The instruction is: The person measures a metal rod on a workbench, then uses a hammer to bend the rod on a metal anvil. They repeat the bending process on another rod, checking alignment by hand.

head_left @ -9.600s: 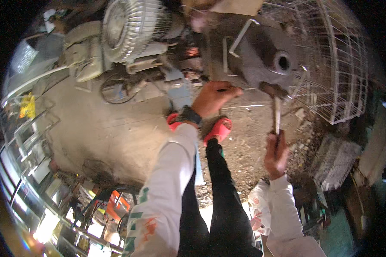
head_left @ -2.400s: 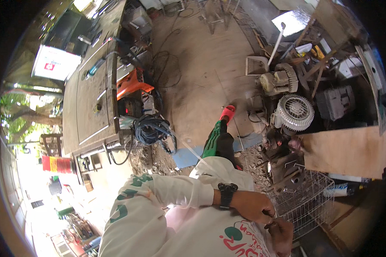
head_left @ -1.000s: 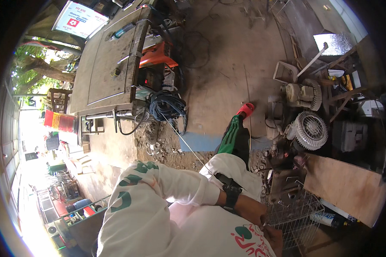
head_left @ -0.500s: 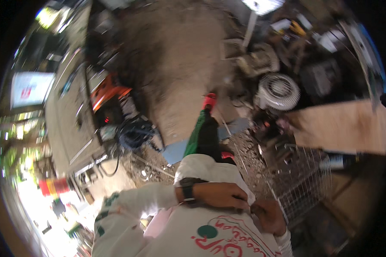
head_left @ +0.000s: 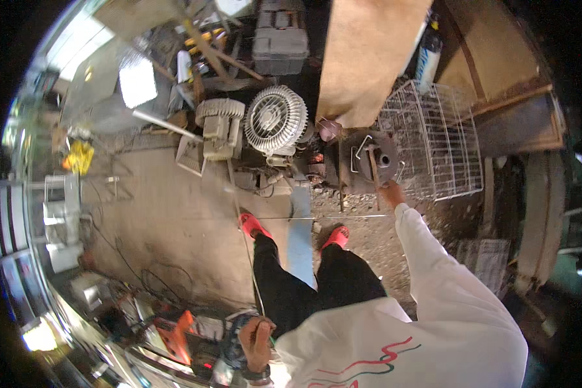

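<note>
My right hand [head_left: 390, 193] reaches forward with its fingers around the lower end of a wooden handle [head_left: 374, 167]. This handle lies across a dark round metal piece [head_left: 385, 145] that has a short pipe stub [head_left: 385, 160] and bent white rods. What sits at the handle's far end is too small to make out. Close to my body on the left, my left hand [head_left: 256, 341] is closed, with a dark watch at its wrist. A thin line [head_left: 249, 258] runs up to it from the floor; whether the fingers hold it cannot be told.
A white wire cage [head_left: 443, 145] stands right of the metal piece. Beyond are a finned motor [head_left: 276, 119], a second motor [head_left: 221, 129], a grey toolbox [head_left: 280, 39] and a plywood sheet [head_left: 362, 61]. Cables [head_left: 155, 278] trail across the floor, and an orange tool [head_left: 178, 336] lies lower left.
The view has turned to the right. Both hands were together at my shirt front; now my right hand has reached out to the wooden handle, and my left hand is apart on the left.
</note>
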